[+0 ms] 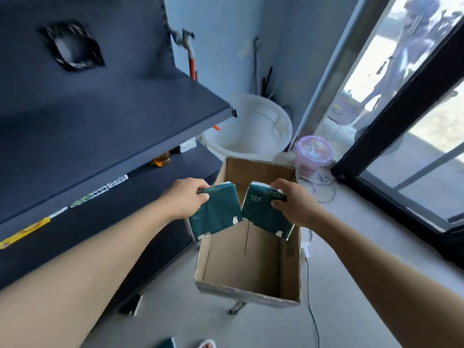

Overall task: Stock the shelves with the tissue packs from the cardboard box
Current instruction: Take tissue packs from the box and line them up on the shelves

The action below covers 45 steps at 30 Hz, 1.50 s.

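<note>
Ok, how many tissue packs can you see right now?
2: left pack gripped by the left hand, right pack by the right hand, both above the cardboard box. Box floor looks bare.

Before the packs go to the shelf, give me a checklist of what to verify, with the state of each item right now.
1. Left hand grips the left pack by its top edge: ok.
2. Right hand grips the right pack by its top edge: ok.
3. Both packs lifted above the box rim: ok.
4. Box has no more packs in its visible part: ok; the far bottom is hidden behind the packs, cannot tell.
5. Upper shelf has bare space to take the packs: ok.
6. Lower shelf space: cannot tell, mostly hidden under the upper one.
</note>
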Motion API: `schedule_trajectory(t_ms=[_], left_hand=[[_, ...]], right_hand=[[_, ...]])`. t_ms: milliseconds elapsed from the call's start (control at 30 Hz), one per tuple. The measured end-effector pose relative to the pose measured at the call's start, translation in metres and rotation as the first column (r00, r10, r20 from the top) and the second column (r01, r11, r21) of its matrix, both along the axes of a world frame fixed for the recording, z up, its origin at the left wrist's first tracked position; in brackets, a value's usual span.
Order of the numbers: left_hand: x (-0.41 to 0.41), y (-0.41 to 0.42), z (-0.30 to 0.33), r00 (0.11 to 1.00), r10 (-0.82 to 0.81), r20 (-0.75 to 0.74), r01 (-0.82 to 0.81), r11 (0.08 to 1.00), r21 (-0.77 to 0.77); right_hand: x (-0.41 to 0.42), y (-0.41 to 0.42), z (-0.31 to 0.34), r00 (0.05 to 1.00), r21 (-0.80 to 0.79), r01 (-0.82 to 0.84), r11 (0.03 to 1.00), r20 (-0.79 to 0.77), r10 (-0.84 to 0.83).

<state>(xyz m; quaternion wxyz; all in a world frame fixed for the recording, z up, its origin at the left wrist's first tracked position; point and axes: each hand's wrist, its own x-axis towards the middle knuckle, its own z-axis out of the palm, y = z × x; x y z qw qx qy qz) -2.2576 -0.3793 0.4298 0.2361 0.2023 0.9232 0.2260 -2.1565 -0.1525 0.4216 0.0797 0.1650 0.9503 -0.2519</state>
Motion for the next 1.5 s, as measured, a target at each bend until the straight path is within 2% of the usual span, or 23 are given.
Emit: schedule_trajectory(t_ms=[267,400,567,767,967,1100,1500], left_hand=[[0.023,-0.080,0.115,0.958,0.285,0.009,-0.279,0.933,0.229],[0.053,-0.128,0.154,0.897,0.440,-0.049,-0.410,0.867,0.282],[0.100,-0.188,0.189,0.809,0.570,-0.147,-0.521,0.809,0.272],[0.152,-0.267,0.233,0.667,0.707,-0.236,-0.646,0.706,0.290],[0.192,-0.354,0.272,0.548,0.778,-0.306,-0.721,0.625,0.299],[0.209,-0.415,0.293,0.507,0.790,-0.345,-0.744,0.603,0.289],[0.244,-0.586,0.340,0.420,0.786,-0.454,-0.750,0.582,0.313]], right_hand=[[-0.042,-0.039,0.107,0.950,0.027,-0.254,0.967,-0.182,0.255],[-0.054,-0.080,0.148,0.870,0.057,-0.404,0.913,-0.284,0.403],[-0.060,-0.145,0.193,0.748,0.088,-0.563,0.821,-0.368,0.553],[-0.056,-0.233,0.242,0.617,0.096,-0.692,0.716,-0.435,0.655],[-0.045,-0.329,0.286,0.480,0.129,-0.779,0.613,-0.506,0.717],[-0.038,-0.399,0.310,0.414,0.171,-0.795,0.582,-0.548,0.727],[-0.029,-0.576,0.377,0.353,0.213,-0.796,0.566,-0.596,0.721]])
